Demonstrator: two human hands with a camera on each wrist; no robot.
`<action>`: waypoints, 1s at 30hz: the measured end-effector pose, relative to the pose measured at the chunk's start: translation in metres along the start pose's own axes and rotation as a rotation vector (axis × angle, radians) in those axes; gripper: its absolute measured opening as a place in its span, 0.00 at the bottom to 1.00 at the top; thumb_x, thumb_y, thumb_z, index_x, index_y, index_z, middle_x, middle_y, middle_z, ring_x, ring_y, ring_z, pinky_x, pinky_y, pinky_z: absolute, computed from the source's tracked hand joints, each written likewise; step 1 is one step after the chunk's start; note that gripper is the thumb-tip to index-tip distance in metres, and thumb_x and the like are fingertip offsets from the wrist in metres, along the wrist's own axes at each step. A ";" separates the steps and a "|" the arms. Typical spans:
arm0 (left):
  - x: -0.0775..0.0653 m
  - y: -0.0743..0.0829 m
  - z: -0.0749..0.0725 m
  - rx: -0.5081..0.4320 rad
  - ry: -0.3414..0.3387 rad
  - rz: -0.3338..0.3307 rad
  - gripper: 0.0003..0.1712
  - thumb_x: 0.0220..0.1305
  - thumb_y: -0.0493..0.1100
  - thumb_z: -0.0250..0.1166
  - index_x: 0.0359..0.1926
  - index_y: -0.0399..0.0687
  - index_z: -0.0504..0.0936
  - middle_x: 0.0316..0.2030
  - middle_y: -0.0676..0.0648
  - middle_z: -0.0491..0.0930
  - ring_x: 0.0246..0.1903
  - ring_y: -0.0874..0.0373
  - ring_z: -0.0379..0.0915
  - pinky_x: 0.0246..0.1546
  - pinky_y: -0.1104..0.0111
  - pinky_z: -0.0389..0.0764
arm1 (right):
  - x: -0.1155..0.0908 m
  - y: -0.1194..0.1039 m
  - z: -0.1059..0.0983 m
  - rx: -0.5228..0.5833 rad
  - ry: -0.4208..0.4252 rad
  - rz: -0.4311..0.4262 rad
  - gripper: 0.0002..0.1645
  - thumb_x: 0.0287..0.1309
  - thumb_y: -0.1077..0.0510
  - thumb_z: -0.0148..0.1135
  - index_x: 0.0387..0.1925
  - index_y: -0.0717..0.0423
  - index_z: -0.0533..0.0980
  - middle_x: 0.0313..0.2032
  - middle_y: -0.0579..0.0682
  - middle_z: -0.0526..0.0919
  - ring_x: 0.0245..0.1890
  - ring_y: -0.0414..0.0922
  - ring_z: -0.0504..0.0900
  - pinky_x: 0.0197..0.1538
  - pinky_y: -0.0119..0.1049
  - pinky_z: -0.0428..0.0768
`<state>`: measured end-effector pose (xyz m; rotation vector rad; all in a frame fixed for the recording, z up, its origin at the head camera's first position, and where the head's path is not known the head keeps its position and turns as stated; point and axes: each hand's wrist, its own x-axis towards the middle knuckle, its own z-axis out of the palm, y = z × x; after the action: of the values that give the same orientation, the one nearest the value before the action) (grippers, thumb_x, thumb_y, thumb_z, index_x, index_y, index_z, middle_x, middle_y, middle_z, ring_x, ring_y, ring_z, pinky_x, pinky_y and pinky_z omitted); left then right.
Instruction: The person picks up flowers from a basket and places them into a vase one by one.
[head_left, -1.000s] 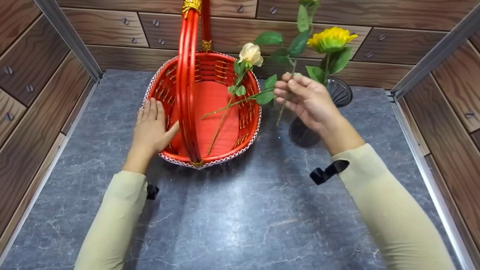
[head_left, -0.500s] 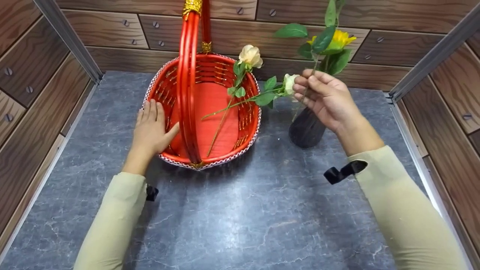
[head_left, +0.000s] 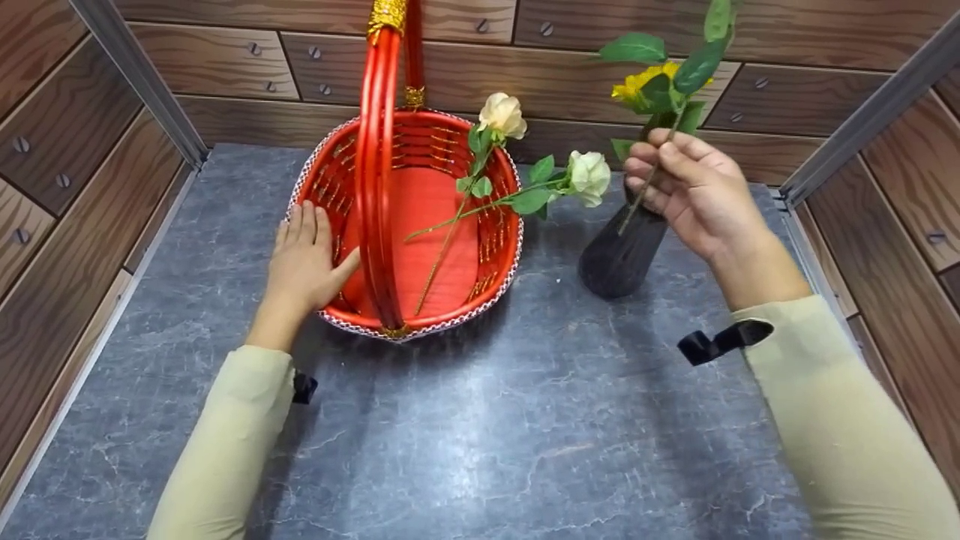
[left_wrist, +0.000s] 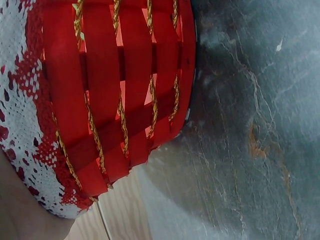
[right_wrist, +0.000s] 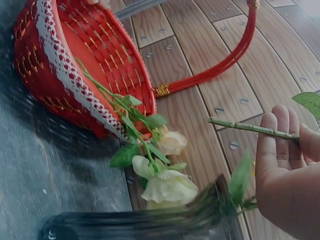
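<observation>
My left hand [head_left: 304, 259] rests with fairly straight fingers on the left rim of a red woven basket [head_left: 431, 191], its thumb reaching inside beside the tall handle. Between thumb and fingers, my right hand [head_left: 701, 184] pinches a green leafy flower stem [head_left: 637, 204], whose flower head is out of view. The stem's cut end points down in front of a dark ribbed vase [head_left: 619, 262] in the head view. Behind it a yellow sunflower [head_left: 643, 81] stands in the vase, partly covered by leaves. A cream rose [head_left: 502, 115] and a whitish rose [head_left: 589, 178] lean out of the basket, stems crossed.
A grey marbled tabletop [head_left: 465, 435] lies under everything. Wood-patterned panels [head_left: 555, 82] close off the back and both sides, with metal strips at the corners. The basket's handle [right_wrist: 215, 72] rises high across it.
My right hand has moved right with the stem, from beside the basket to in front of the vase, uncovering the whitish rose. The left hand and basket stay put.
</observation>
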<state>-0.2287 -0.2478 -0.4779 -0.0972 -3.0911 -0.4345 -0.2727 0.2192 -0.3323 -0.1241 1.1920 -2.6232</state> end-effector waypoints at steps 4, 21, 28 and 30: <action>0.001 0.000 0.000 -0.001 -0.002 0.000 0.53 0.72 0.68 0.44 0.76 0.27 0.44 0.76 0.28 0.39 0.77 0.34 0.29 0.76 0.45 0.34 | -0.003 -0.007 -0.006 0.017 0.006 -0.014 0.09 0.68 0.70 0.55 0.47 0.69 0.75 0.42 0.65 0.86 0.40 0.56 0.88 0.46 0.45 0.86; 0.000 -0.002 0.000 0.006 0.005 0.000 0.53 0.71 0.68 0.44 0.76 0.28 0.46 0.76 0.28 0.41 0.77 0.33 0.30 0.75 0.44 0.35 | -0.012 -0.024 -0.024 0.058 0.000 -0.068 0.10 0.69 0.70 0.52 0.49 0.71 0.73 0.41 0.67 0.85 0.39 0.57 0.87 0.45 0.46 0.86; -0.001 -0.002 0.000 0.004 0.004 -0.001 0.54 0.71 0.69 0.43 0.76 0.28 0.45 0.77 0.28 0.40 0.77 0.34 0.29 0.75 0.44 0.35 | -0.015 -0.030 -0.030 0.074 -0.006 -0.077 0.10 0.69 0.70 0.51 0.49 0.71 0.73 0.42 0.67 0.85 0.40 0.58 0.87 0.45 0.47 0.86; -0.001 -0.002 0.000 0.000 0.006 0.001 0.54 0.71 0.69 0.43 0.76 0.29 0.45 0.76 0.28 0.40 0.77 0.33 0.29 0.75 0.44 0.35 | -0.015 -0.031 -0.031 0.066 -0.002 -0.084 0.11 0.69 0.70 0.52 0.49 0.71 0.73 0.42 0.67 0.85 0.40 0.58 0.87 0.45 0.47 0.86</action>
<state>-0.2279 -0.2501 -0.4785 -0.0974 -3.0849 -0.4335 -0.2704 0.2657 -0.3289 -0.1673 1.1210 -2.7310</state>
